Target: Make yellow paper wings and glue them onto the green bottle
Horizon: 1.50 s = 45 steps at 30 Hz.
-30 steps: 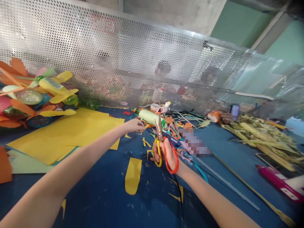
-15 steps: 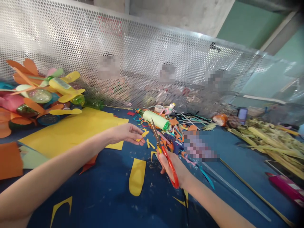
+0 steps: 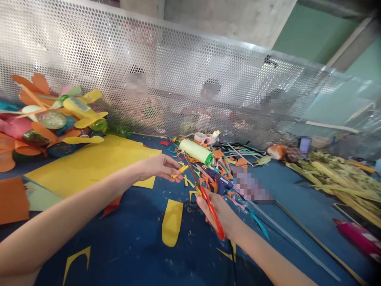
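The left hand (image 3: 163, 167) pinched small, narrow yellow paper strips (image 3: 180, 171) above the blue tabletop (image 3: 133, 238). The right hand (image 3: 219, 210) gripped red-handled metal scissors (image 3: 212, 208), blades near the strips; a round-ended yellow paper piece (image 3: 172, 223) lay below.

No writing can be read. The pale label (image 3: 225, 181) on the blue glue gun (image 3: 220, 184) is too small to make out.

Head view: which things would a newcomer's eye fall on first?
Probably the red-handled scissors first, near the centre, in the right hand's grip. Next, the yellow strips to their left, pinched in the left hand's grip. Then the colourful heap of bottles and petal shapes at the left edge, before the perforated screen.
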Motion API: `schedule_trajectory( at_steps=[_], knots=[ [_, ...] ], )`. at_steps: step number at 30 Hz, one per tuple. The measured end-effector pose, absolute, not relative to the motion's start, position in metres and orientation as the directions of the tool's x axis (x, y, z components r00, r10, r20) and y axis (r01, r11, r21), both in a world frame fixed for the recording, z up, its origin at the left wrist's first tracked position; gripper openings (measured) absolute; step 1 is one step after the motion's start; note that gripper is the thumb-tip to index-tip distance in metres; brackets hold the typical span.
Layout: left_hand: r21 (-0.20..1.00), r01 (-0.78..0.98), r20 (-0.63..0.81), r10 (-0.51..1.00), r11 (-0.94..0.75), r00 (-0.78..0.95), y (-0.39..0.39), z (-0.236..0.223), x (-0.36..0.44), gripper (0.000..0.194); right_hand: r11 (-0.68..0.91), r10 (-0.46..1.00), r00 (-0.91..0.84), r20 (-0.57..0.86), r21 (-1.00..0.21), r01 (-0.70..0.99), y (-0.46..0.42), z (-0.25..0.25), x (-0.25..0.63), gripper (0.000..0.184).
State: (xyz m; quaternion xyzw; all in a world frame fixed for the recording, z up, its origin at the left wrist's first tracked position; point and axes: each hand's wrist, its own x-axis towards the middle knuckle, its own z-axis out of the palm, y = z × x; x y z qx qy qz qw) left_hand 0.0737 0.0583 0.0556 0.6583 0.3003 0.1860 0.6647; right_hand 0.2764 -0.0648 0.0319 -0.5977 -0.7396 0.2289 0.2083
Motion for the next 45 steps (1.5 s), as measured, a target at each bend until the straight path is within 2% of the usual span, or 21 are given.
schedule_trajectory(
  at_steps=[6,20,29,45],
  knots=[
    [0.984,0.177,-0.138,0.617,-0.002,0.775,0.058,0.057,0.074,0.025,0.186,0.978,-0.207,0.03,-0.582,0.791,-0.064,0.026,0.28,0.027],
    [0.986,0.164,-0.125,0.607,-0.009,0.785,0.056,0.058,0.075,0.024,0.204,0.976,-0.207,0.064,-0.598,0.775,-0.063,0.024,0.281,0.027],
    [0.978,0.181,-0.064,0.67,-0.106,0.739,0.06,0.07,0.067,0.018,0.256,0.96,-0.278,0.045,-0.551,0.794,-0.066,0.03,0.28,0.03],
    [0.967,0.207,-0.087,0.577,-0.145,0.812,0.055,0.074,0.067,0.022,0.325,0.939,-0.332,0.085,-0.529,0.784,-0.068,0.03,0.281,0.03]
  ],
)
